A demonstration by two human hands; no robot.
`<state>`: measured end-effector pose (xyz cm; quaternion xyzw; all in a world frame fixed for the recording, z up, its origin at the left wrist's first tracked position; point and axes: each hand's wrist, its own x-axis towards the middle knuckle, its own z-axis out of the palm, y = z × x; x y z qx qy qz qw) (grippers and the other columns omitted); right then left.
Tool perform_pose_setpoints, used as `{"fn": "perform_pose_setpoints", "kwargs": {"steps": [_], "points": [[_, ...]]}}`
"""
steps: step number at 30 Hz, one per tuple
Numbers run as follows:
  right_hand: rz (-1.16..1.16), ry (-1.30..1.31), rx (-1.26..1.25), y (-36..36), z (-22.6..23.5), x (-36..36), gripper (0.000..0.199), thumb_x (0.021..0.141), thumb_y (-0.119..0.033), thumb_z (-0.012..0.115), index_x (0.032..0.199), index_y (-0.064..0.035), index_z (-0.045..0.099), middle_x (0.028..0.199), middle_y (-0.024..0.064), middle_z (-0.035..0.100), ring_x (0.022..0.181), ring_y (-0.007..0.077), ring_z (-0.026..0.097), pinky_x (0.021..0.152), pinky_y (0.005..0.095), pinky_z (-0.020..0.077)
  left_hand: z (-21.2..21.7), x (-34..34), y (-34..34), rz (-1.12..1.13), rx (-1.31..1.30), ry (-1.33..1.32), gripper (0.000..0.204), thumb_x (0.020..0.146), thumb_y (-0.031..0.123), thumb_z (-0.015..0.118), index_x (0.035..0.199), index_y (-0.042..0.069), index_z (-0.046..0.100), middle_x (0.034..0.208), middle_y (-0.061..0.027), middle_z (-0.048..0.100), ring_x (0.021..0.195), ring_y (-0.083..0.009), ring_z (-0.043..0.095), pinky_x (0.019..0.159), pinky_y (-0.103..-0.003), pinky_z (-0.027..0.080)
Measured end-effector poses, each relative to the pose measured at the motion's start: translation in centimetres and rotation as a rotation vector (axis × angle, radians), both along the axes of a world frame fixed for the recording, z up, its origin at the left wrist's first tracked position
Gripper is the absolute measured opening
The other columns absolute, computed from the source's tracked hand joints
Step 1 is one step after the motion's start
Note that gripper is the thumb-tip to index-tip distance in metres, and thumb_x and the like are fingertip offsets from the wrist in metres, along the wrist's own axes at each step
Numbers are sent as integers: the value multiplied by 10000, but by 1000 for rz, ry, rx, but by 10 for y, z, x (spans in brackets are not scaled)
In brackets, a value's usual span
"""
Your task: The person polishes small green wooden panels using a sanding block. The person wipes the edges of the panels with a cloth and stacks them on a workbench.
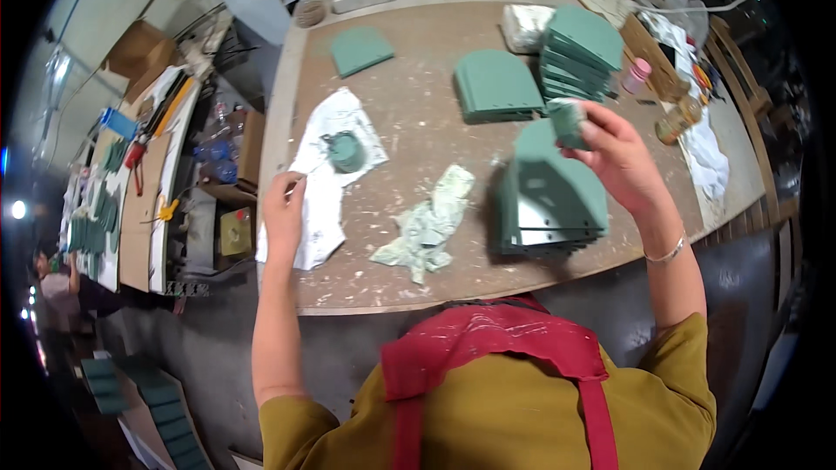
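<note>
Paint-spattered and crowded, the workbench (392, 104) carries stacks of green panels (549, 200); a small green block (569, 122) is pinched in the right hand (623, 157) above them; a thin stick is gripped by the left hand (283, 209) over white paper (326, 174); the block is best kept steady, clear of the stack

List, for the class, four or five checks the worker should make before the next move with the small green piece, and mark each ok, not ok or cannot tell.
1. Right hand grips the small green piece: ok.
2. Left hand pinches a thin tool: ok; which tool, cannot tell.
3. Green panel stack lies under the right hand: ok.
4. Crumpled rag within reach between the hands: ok.
5. Green round lid rests on the white cloth: ok.
</note>
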<state>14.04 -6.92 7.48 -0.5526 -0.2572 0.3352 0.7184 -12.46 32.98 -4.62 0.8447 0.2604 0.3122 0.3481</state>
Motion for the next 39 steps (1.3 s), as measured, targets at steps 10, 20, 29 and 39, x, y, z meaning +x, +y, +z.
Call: {"fn": "perform_pose_setpoints", "kwargs": {"steps": [10,20,29,39], "points": [[496,231,-271,200,-44,-24,330,1004,-188,621,1270,8,611,1084,74,678,943,114,657,847,258,571,-36,82,83,27,78,313,339,900,292,702,1113,29,713,1030,-166,705,939,-321,669,845,-386,506],[334,-896,-522,258,-78,-15,406,866,-86,726,1260,-85,628,1179,70,611,1117,262,581,983,399,447,-22,97,85,-126,-286,76,183,886,174,670,923,-5,679,839,-142,713,785,-257,679,741,-355,508],[281,-1642,-364,310,-100,-13,369,810,-61,715,1164,-122,632,1107,48,606,1145,235,565,1101,528,324,-31,114,120,-132,-488,-21,174,922,157,670,963,-11,673,766,-55,673,679,-110,570,621,-286,456],[248,-1867,-255,328,-123,-8,302,853,-117,652,1153,-141,635,1093,12,598,1123,196,571,1085,505,365,-38,119,127,-146,-451,-1,172,911,158,690,945,-11,679,752,-55,682,650,-116,571,606,-294,457]]}}
